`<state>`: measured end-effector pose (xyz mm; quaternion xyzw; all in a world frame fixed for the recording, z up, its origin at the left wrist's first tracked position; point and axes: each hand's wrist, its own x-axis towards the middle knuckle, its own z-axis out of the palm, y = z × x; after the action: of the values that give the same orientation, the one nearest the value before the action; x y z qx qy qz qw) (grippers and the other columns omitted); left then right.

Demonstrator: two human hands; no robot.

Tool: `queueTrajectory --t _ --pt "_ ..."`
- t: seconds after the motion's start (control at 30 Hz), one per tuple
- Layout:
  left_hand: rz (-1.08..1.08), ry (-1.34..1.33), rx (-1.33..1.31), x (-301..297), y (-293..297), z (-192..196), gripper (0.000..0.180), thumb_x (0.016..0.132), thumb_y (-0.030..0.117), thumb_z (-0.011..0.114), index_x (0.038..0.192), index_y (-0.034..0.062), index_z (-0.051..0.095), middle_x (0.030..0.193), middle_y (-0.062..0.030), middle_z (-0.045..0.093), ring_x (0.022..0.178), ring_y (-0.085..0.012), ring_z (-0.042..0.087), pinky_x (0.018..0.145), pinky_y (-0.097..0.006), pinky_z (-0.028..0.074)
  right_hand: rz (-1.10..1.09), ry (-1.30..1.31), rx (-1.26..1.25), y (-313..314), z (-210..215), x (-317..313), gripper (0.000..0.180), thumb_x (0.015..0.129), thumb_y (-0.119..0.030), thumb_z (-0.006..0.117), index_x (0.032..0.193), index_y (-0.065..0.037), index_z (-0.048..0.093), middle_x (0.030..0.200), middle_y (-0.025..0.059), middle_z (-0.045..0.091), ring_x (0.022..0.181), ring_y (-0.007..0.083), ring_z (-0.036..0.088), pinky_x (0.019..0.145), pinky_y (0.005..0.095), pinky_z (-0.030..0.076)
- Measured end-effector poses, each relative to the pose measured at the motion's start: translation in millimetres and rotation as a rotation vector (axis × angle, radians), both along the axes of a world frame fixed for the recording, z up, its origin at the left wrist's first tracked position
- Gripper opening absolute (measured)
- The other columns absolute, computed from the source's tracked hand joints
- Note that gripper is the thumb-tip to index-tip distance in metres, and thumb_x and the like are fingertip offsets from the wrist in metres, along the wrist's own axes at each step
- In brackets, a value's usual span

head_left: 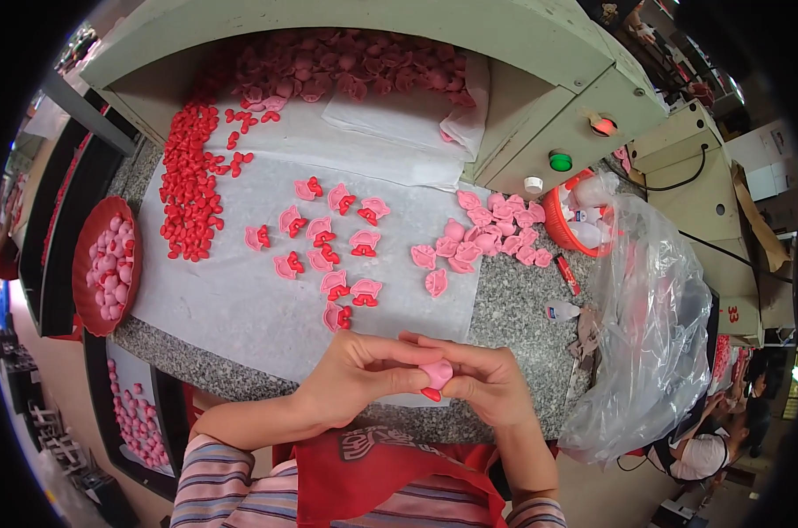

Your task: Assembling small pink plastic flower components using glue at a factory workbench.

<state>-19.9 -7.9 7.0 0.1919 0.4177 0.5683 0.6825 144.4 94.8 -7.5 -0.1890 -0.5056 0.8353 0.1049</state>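
Observation:
Close to the table's near edge, my left hand (pixel 355 374) and my right hand (pixel 491 380) meet, both closed. Between their fingertips they grip a small pink shell-like plastic piece (pixel 439 373) with a red part (pixel 431 394) at its lower end. Whether the two parts are joined is hidden by my fingers. Just beyond, on white paper (pixel 232 308), lie several pink pieces with red bow-shaped parts (pixel 364 292) against them. A heap of red bow-shaped parts (pixel 188 189) sits to the left, and loose pink pieces (pixel 491 231) are scattered to the right.
A pale green machine housing (pixel 540 35) arches over more pink pieces (pixel 355 66). At left stands a red bowl (pixel 82 273) of pink parts. On the right are an orange basket (pixel 557 224) with small bottles, another small bottle (pixel 561 310), a red tube (pixel 567 275) and a clear plastic bag (pixel 645 352).

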Motion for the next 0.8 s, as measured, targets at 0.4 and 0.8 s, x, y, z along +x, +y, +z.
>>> queueTrajectory --t 0.4,0.8 --pt "-0.043 0.151 0.069 7 1 -2 0.021 0.081 -0.004 0.055 0.102 -0.0016 0.061 0.097 -0.0136 0.063 0.088 -0.0171 0.061 0.078 -0.027 0.050 -0.099 -0.023 -0.045 -3 -2 5 0.047 0.074 -0.012 0.067 0.114 0.007 0.051 0.118 0.0241 0.050 0.102 0.0245 0.056 0.080 0.0310 0.049" --pt "-0.034 0.161 0.075 10 2 -7 0.020 0.081 -0.004 0.056 0.100 -0.0016 0.062 0.095 -0.0131 0.063 0.087 -0.0171 0.061 0.077 -0.027 0.050 -0.015 -0.020 -0.043 1 -6 9 0.041 0.078 0.000 0.060 0.118 0.003 0.049 0.123 0.0155 0.048 0.105 0.0212 0.053 0.087 0.0309 0.046"
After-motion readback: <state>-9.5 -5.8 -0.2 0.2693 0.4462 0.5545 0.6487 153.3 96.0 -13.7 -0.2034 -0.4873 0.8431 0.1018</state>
